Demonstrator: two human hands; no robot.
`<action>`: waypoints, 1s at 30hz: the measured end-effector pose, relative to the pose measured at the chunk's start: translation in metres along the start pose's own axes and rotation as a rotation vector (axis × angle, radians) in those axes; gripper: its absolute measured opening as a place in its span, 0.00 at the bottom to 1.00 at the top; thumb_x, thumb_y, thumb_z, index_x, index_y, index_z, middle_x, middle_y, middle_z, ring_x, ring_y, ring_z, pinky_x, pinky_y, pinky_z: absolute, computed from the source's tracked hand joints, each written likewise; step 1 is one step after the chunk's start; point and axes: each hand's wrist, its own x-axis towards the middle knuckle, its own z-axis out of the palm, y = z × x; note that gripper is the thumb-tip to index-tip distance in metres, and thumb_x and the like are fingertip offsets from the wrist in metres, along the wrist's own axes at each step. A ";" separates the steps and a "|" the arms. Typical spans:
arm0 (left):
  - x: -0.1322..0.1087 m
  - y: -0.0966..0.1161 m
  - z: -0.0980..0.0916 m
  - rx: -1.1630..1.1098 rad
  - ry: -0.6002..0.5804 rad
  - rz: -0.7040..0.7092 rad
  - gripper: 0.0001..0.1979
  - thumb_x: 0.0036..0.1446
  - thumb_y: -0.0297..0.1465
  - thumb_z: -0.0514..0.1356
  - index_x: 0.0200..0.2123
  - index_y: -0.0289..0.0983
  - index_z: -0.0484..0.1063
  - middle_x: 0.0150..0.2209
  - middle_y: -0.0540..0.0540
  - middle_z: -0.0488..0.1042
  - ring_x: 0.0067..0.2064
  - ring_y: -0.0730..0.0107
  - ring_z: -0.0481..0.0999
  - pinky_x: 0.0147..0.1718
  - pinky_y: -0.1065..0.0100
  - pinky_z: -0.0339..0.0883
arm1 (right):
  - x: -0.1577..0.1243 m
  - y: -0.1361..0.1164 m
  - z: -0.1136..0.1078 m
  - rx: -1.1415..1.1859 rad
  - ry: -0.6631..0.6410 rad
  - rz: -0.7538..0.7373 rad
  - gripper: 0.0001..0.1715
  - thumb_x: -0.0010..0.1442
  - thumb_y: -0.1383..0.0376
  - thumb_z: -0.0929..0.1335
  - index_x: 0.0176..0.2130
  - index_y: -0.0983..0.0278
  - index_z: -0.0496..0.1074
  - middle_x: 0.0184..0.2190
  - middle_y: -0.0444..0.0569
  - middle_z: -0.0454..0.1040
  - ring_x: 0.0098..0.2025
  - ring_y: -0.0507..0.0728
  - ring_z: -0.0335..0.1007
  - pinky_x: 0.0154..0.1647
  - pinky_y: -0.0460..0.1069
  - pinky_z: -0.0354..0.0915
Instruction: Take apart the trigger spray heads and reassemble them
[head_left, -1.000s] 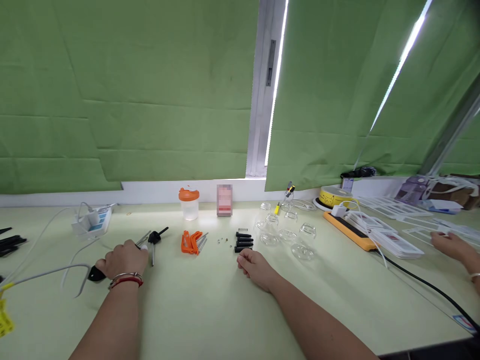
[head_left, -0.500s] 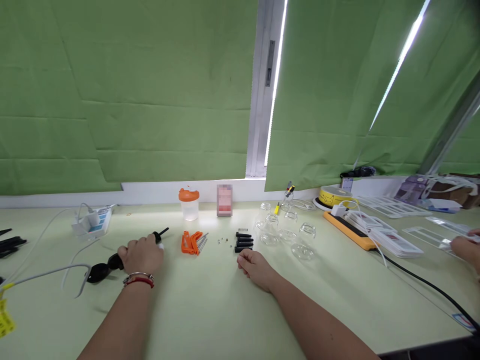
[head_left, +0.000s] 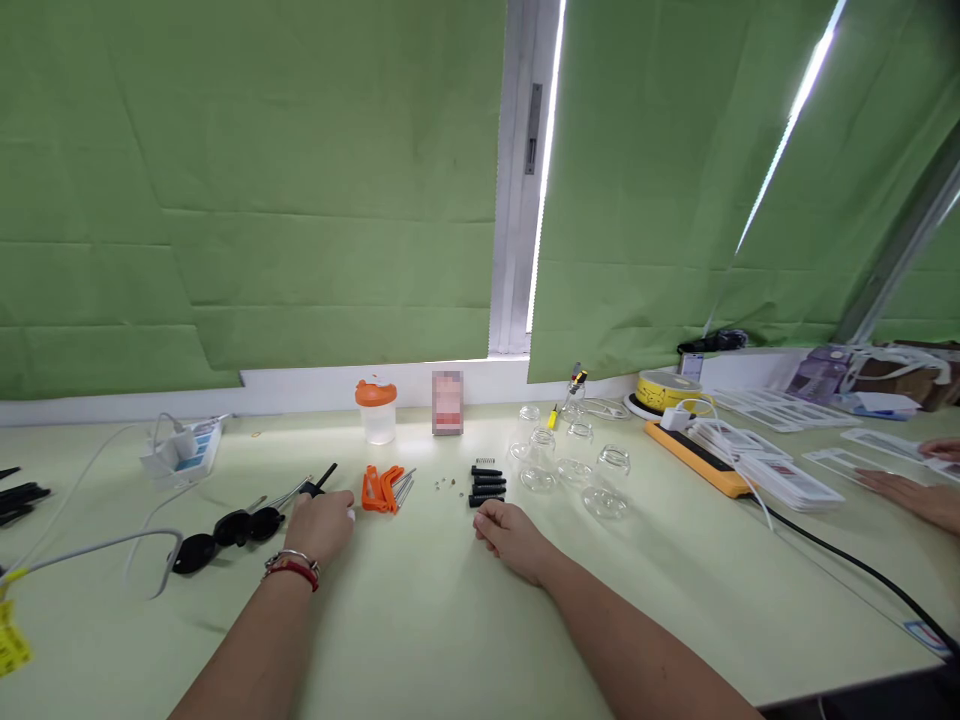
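My left hand [head_left: 321,526] lies knuckles up on the pale green table [head_left: 420,620], fingers curled under; what they cover is hidden. It sits just left of an orange hex key set [head_left: 382,488]. Black oval handles [head_left: 229,530] lie to its left, and a black pronged tool [head_left: 321,479] lies behind it. My right hand [head_left: 513,535] rests in a loose fist with nothing visible in it, just in front of a stack of black plugs [head_left: 488,484]. Tiny screws [head_left: 448,483] and a small spring [head_left: 486,461] lie nearby.
Several clear glass jars [head_left: 570,465] stand right of the plugs. An orange-lidded cup [head_left: 376,410] and a small card [head_left: 447,402] stand at the back. A power strip [head_left: 182,450] and grey cable [head_left: 90,548] are at left. Another person's hand [head_left: 904,492] rests on flat trays at far right.
My left hand has slid right along the table from the black handles toward the orange hex keys; the handles now lie exposed to its left. My right hand has stayed still.
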 end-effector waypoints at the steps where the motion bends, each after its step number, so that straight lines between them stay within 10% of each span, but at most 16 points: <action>1: 0.000 0.001 -0.001 0.000 0.023 0.007 0.16 0.53 0.26 0.47 0.34 0.39 0.74 0.35 0.41 0.78 0.39 0.58 0.74 0.43 0.59 0.56 | 0.000 0.000 0.000 0.002 -0.002 0.002 0.15 0.57 0.53 0.62 0.29 0.63 0.63 0.27 0.43 0.66 0.24 0.49 0.57 0.26 0.45 0.56; 9: 0.003 -0.019 0.016 0.088 0.114 -0.088 0.31 0.47 0.18 0.49 0.55 0.40 0.64 0.61 0.39 0.56 0.61 0.56 0.53 0.54 0.53 0.47 | -0.001 -0.001 0.001 -0.011 0.000 0.001 0.16 0.57 0.53 0.62 0.29 0.63 0.63 0.27 0.44 0.66 0.24 0.49 0.57 0.26 0.45 0.56; 22: -0.006 -0.008 0.001 -0.039 -0.105 -0.006 0.14 0.45 0.18 0.51 0.32 0.35 0.73 0.40 0.36 0.69 0.44 0.52 0.67 0.35 0.61 0.60 | -0.001 0.001 0.000 -0.038 -0.007 -0.018 0.15 0.57 0.54 0.61 0.29 0.63 0.62 0.27 0.43 0.66 0.24 0.49 0.57 0.26 0.45 0.56; 30: -0.016 -0.002 -0.006 -0.236 -0.263 0.054 0.10 0.36 0.20 0.55 0.24 0.39 0.69 0.28 0.47 0.72 0.31 0.63 0.70 0.26 0.69 0.58 | 0.006 -0.017 0.006 -0.538 0.050 -0.171 0.09 0.59 0.62 0.61 0.31 0.62 0.67 0.28 0.45 0.69 0.29 0.53 0.62 0.28 0.46 0.55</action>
